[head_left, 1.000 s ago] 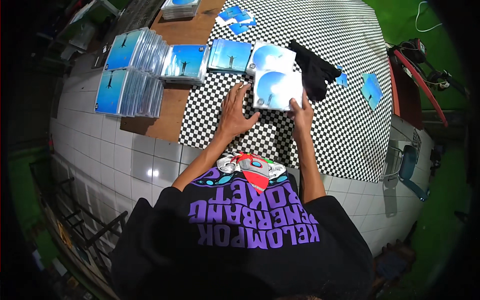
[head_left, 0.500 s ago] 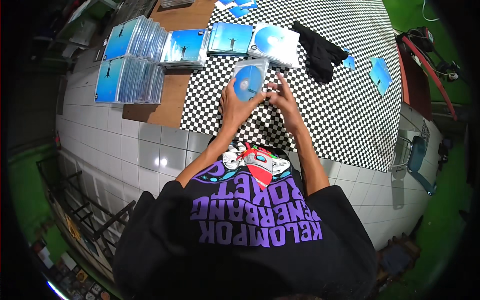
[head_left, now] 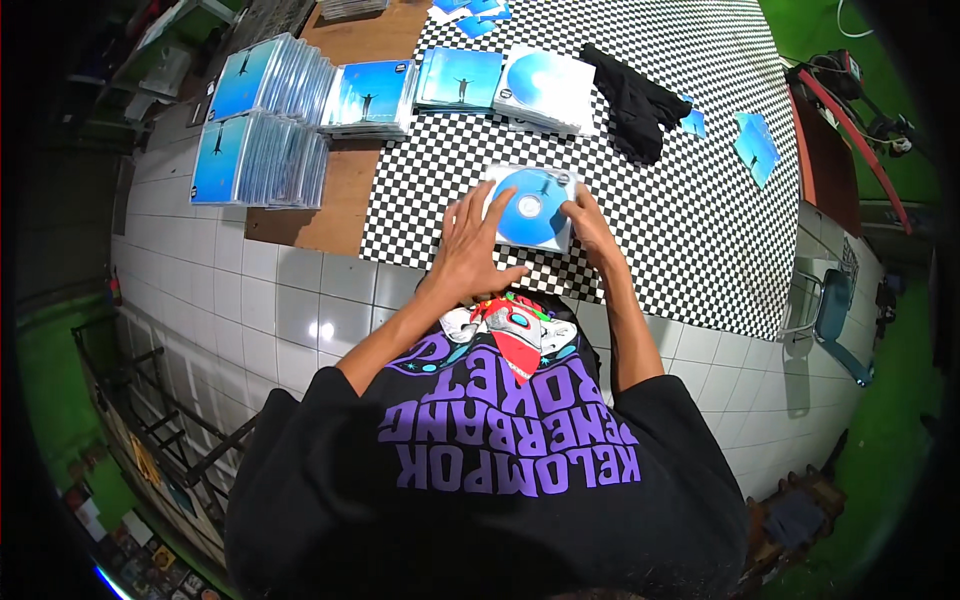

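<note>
A clear CD case (head_left: pixel 562 236) with a blue disc (head_left: pixel 522 226) showing lies on the checkered cloth near the table's front edge. My left hand (head_left: pixel 466 250) has its fingers spread along the case's left side, the fingertips reaching over its upper left edge. At the right edge, my right hand (head_left: pixel 592 230) grips the case, thumb on top near the disc; its other fingers are partly hidden. Behind the case sits a stack of white-fronted CD cases (head_left: pixel 548 90), beside a stack of blue printed inserts or cases (head_left: pixel 460 78).
Further left stand a stack of blue-covered CD cases (head_left: pixel 368 95) and two long rows of cases (head_left: pixel 290 160) on bare wood (head_left: pixel 330 205). A black cloth (head_left: pixel 640 105) lies to the right, with blue printed cards (head_left: pixel 756 150) beyond it. More cards (head_left: pixel 478 18) lie at the back.
The case has come down from a tilted hold in my left hand to lie flat, nearer and to the right. My left fingers have spread, and my right hand has taken its right edge.
</note>
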Demonstrator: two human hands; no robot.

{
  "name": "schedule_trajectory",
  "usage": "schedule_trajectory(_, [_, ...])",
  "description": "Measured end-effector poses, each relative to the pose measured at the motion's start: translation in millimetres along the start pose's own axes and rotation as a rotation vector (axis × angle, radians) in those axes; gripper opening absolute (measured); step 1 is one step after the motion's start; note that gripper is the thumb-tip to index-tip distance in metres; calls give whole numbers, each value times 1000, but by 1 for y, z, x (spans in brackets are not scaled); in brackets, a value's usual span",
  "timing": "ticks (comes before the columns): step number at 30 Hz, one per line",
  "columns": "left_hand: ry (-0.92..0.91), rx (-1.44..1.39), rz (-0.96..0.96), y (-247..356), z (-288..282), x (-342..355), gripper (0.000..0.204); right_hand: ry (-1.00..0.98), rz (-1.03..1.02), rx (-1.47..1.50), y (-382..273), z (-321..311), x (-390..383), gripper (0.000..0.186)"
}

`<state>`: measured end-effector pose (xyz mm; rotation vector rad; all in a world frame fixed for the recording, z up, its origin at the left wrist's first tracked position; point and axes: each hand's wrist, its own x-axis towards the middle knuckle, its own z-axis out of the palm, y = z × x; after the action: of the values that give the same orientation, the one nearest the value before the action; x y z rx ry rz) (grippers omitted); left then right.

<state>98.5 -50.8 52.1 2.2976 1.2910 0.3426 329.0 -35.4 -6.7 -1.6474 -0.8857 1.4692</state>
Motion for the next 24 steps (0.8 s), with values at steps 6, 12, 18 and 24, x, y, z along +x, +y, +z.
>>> schedule_trajectory(6, [27, 11, 58, -35, 30, 36, 130, 259, -382, -493, 2, 10, 11, 54])
schedule_trajectory(12, [56, -45, 22, -43, 42, 48, 129, 254, -273, -617, 6, 10, 2, 57])
schedule_trajectory(18, [192, -89, 97, -46, 54, 44, 133, 242, -211, -527, 11, 9, -2, 59])
schedule_trajectory(24, [344, -177, 8, -42, 58, 35, 131, 305, -397, -541, -7, 18, -6, 44])
